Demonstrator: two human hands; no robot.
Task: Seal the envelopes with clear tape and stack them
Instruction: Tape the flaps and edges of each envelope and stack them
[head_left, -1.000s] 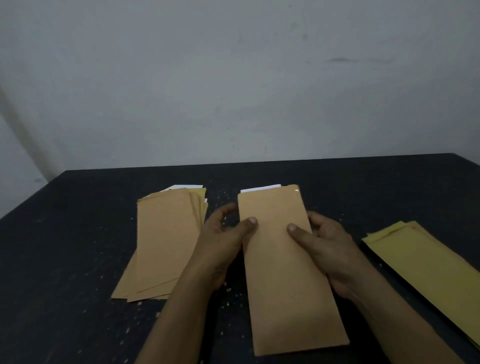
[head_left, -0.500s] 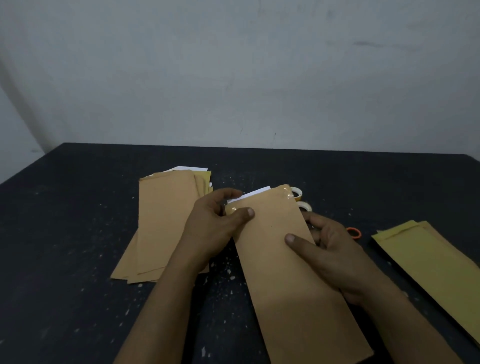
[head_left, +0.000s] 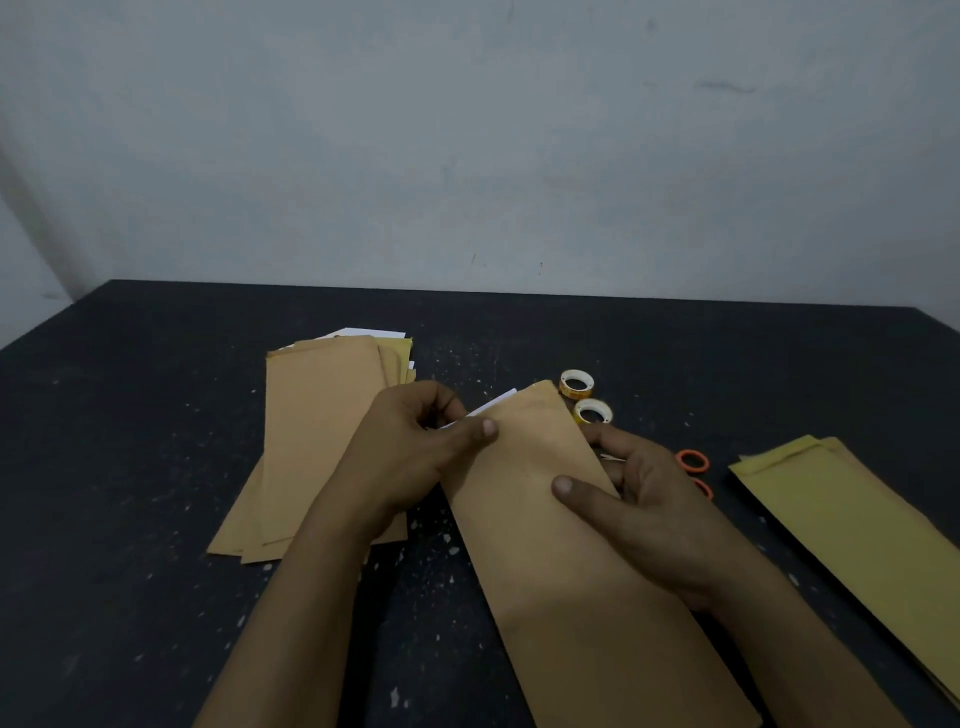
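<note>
A long brown envelope lies tilted in front of me, its top end raised off the black table, with a strip of white paper showing at its top left. My left hand pinches the envelope's top left corner, thumb on the front. My right hand grips its right edge, thumb on the front and fingers behind. Two small rolls of clear tape sit just beyond the envelope's top. A pile of brown envelopes lies to the left. Yellower envelopes lie stacked at the right.
Orange scissor handles peek out beside my right hand, the blades hidden. The table is speckled with pale flecks. A grey wall rises right behind the table's far edge.
Both hands lifted the envelope's top end and swung it leftward, tilting it. This uncovered the two tape rolls and the orange handles. My left hand shifted up onto the top left corner.
</note>
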